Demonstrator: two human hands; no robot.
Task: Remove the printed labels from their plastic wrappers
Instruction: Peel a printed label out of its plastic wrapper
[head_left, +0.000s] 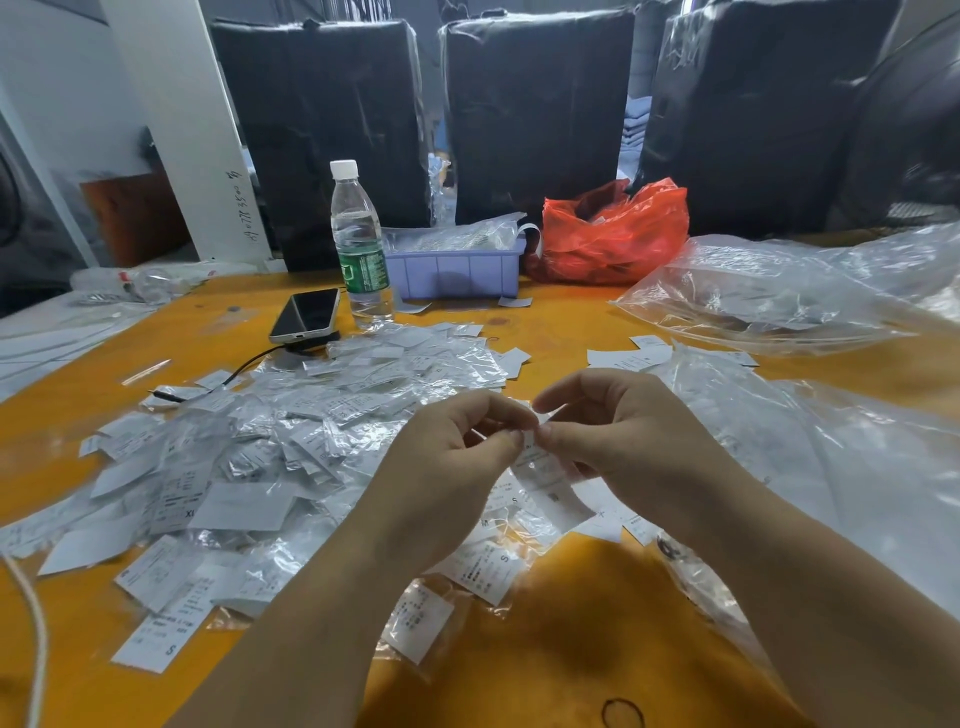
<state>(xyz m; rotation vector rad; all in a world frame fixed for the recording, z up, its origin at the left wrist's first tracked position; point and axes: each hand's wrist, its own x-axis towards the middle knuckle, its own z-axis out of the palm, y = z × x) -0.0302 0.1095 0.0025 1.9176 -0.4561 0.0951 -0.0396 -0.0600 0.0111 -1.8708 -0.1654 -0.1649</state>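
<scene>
- Your left hand (457, 447) and right hand (618, 431) meet just above the near edge of the orange surface (545, 322), each grip pinched on the top of one wrapped label (545, 483), probably so you can part the wrapper's mouth.
- The label hangs down between your thumbs (its lower end free), which leaves room to slide it out.
- The pile of wrapped labels (291, 441) lies to the near left, within easy reach.
- The water bottle (358, 239) and phone (306, 314) stand farther off, clear of the work.
</scene>
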